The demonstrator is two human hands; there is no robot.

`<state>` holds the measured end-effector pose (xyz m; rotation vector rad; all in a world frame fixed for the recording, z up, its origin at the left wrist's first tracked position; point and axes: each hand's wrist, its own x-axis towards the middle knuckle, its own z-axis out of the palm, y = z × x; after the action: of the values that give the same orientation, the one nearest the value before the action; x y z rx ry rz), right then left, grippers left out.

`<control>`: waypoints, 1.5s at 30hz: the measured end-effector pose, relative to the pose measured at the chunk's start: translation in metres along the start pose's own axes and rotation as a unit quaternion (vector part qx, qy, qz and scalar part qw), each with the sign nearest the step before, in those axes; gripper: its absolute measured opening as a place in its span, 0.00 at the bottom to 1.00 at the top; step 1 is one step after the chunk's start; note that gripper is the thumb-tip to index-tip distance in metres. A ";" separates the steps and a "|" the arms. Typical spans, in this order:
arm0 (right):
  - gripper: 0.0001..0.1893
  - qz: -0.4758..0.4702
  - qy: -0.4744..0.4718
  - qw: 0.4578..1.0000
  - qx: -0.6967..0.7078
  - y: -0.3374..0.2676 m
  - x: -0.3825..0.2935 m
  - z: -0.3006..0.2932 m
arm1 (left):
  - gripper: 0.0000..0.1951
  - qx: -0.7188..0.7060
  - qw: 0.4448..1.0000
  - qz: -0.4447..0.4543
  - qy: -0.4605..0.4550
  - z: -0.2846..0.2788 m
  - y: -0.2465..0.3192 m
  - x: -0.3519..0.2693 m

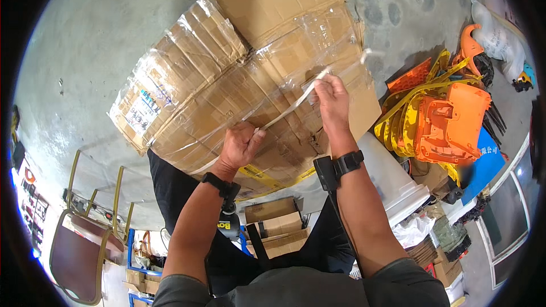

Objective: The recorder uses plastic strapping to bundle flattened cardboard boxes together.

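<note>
A large, worn cardboard box (204, 98) wrapped in clear tape lies on the concrete floor in front of me. A pale, narrow strap (294, 106) runs slantwise over it, stretched between my hands. My left hand (239, 143) is closed on the strap's lower part near the box's near edge. Farther to the right, my right hand (332, 96) pinches the strap, whose free end sticks out past the fingers. Yellow tape (256, 175) crosses the near side of the box, and an open cardboard flap (286, 0) extends at the far side.
Orange plastic parts (454, 123) and yellow plastic parts (396, 136) are piled right of the box, by a white plastic container (392, 179). A chair (79, 256) with a metal frame lies at the lower left. Smaller cardboard boxes (277, 226) are behind my legs.
</note>
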<state>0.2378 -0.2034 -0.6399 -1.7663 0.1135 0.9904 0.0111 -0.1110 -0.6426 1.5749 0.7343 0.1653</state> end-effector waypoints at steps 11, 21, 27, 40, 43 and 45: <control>0.17 0.113 -0.315 0.941 0.057 -0.045 -0.052 0.033 | 0.18 0.005 1.000 0.011 -0.025 -0.008 0.005 0.000; 0.25 -0.034 -0.615 0.736 -0.280 -0.110 -0.013 -0.012 | 0.14 -0.215 0.966 -0.102 -0.101 -0.045 0.071 -0.018; 0.24 -0.231 -0.510 0.760 -0.331 -0.006 0.024 -0.033 | 0.12 -0.256 0.954 -0.140 0.072 -0.009 0.018 -0.044; 0.15 -0.178 -0.344 0.713 -0.585 0.023 -0.010 0.001 | 0.20 -0.061 0.979 -0.185 -0.053 -0.021 0.001 -0.019; 0.15 -0.178 -0.324 0.714 -0.595 0.044 -0.030 -0.003 | 0.21 -0.085 0.961 -0.261 -0.039 -0.017 0.002 -0.003; 0.15 -0.157 -0.263 0.748 -0.588 0.036 -0.031 0.008 | 0.22 -0.068 0.960 -0.267 -0.051 -0.022 0.002 -0.001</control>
<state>0.1944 -0.2240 -0.6468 -2.3396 -1.4216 1.3782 -0.0004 -0.0931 -0.6369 1.1977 1.0164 -0.2561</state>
